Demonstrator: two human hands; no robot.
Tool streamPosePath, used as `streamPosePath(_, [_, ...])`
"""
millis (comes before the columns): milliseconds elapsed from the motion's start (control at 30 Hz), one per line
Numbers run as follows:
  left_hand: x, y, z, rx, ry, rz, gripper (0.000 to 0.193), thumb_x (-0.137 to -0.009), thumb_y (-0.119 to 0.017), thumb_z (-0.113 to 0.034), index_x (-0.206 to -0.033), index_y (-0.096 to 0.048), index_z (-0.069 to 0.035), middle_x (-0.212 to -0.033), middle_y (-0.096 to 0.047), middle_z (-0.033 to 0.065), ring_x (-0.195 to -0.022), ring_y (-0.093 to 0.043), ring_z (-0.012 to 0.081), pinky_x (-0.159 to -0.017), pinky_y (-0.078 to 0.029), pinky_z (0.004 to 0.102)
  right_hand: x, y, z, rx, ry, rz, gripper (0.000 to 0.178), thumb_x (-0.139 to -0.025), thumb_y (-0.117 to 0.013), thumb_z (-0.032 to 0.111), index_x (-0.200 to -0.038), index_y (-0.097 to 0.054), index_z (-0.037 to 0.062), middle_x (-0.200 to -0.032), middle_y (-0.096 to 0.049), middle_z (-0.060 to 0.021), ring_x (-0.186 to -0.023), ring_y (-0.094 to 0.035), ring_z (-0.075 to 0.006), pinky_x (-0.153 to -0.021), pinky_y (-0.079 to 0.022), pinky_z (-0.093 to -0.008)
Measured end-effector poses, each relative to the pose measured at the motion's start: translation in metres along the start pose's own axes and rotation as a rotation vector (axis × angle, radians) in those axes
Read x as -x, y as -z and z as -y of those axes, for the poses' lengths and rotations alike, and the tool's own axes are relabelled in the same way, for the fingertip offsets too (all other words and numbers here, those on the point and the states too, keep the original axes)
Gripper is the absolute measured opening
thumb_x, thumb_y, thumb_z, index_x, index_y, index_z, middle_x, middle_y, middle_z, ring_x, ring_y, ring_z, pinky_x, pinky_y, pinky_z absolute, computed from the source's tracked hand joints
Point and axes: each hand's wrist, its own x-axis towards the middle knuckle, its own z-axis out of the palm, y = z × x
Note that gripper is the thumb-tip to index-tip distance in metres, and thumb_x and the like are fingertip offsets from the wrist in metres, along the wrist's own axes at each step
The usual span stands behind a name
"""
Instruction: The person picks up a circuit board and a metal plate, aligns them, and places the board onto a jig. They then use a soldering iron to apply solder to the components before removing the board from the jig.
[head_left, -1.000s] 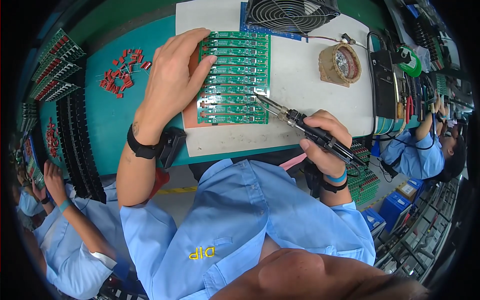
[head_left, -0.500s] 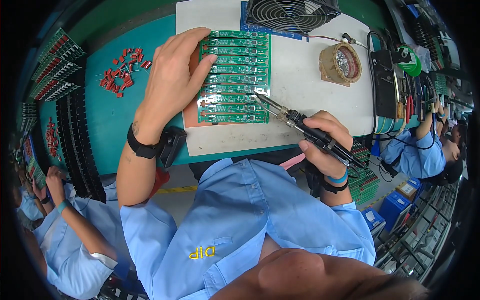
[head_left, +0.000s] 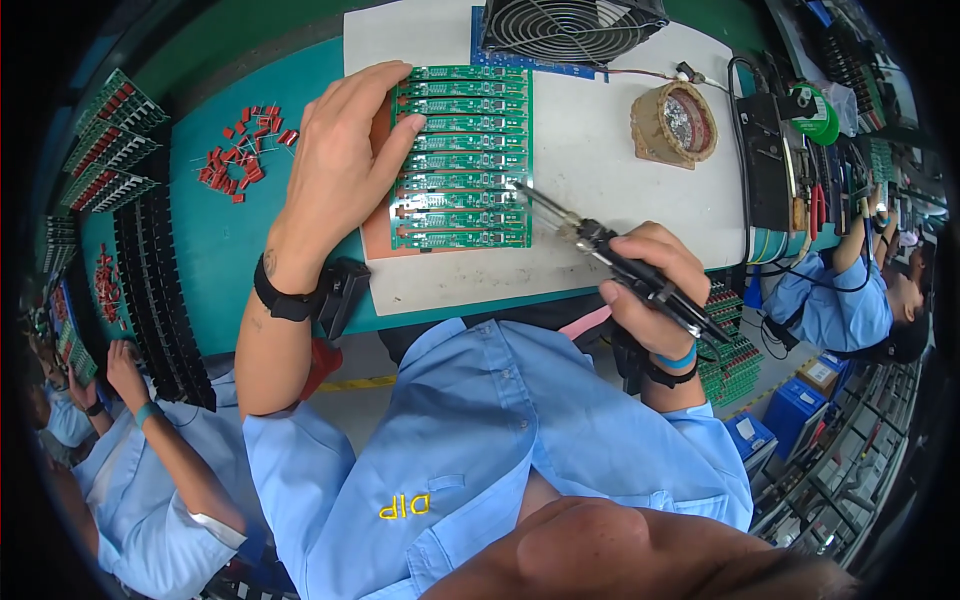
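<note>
On the teal bench, red parts (head_left: 240, 150) are lying scattered at far left. Beside them the left hand (head_left: 340, 170) is pressing flat, fingers spread, on the green boards (head_left: 462, 155), which are sitting on a white mat (head_left: 600, 170). Right of them the right hand (head_left: 650, 290) is gripping a soldering iron (head_left: 600, 245), its tip touching the boards' right edge.

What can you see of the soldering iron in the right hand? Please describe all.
The soldering iron is a slim black tool with a metal front section and a thin pointed tip. The right hand holds it like a pen, tilted, tip pointing up-left. The tip reaches the right edge of the green circuit board panel, near its lower strips. Its rear end runs past the wrist toward the lower right.
</note>
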Motion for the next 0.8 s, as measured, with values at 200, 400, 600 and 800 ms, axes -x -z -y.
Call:
streamPosePath(200, [0.003, 0.0, -0.002, 0.008, 0.016, 0.007, 0.041, -0.095, -0.076, -0.017, -0.133, -0.065, -0.003, -0.133, -0.07, 0.0162, -0.121, -0.066, 0.0359, -0.103, -0.048, 0.0466, 0.034, 0.029, -0.026, 0.03, -0.111, -0.523, 0.047, -0.088, -0.079, 0.013, -0.129, -0.065, -0.0041, -0.105, -0.072, -0.0139, -0.089, -0.065, -0.02, -0.084, -0.05, -0.0317])
streamPosePath(400, [0.002, -0.002, -0.001, 0.0, 0.007, 0.0, 0.041, -0.096, -0.075, -0.018, -0.133, -0.065, -0.003, -0.135, -0.069, 0.0164, -0.123, -0.065, 0.0359, -0.105, -0.048, 0.0468, 0.022, 0.028, -0.024, 0.184, -0.218, -0.604, 0.049, -0.09, -0.077, 0.014, -0.133, -0.063, -0.0044, -0.108, -0.072, -0.0147, -0.092, -0.065, -0.0203, -0.085, -0.051, -0.0329])
streamPosePath(600, [0.002, -0.003, 0.001, 0.0, 0.027, 0.007, 0.042, -0.097, -0.074, -0.019, -0.134, -0.064, -0.003, -0.137, -0.069, 0.017, -0.124, -0.065, 0.0365, -0.106, -0.047, 0.047, 0.002, 0.01, -0.001, 0.018, 0.148, -0.129, 0.038, -0.082, -0.081, 0.002, -0.118, -0.071, -0.0042, -0.095, -0.07, -0.0121, -0.081, -0.067, -0.0206, -0.074, -0.052, -0.0307])
streamPosePath(800, [-0.001, -0.003, 0.005, -0.016, 0.007, -0.002, 0.042, -0.096, -0.075, -0.017, -0.133, -0.064, -0.003, -0.136, -0.069, 0.0185, -0.124, -0.065, 0.0375, -0.106, -0.047, 0.0473, -0.002, -0.006, -0.004, -0.02, 0.026, -0.026, 0.035, -0.081, -0.083, 0.011, -0.11, -0.072, -0.0063, -0.09, -0.068, -0.0142, -0.079, -0.063, -0.0225, -0.07, -0.048, -0.0326])
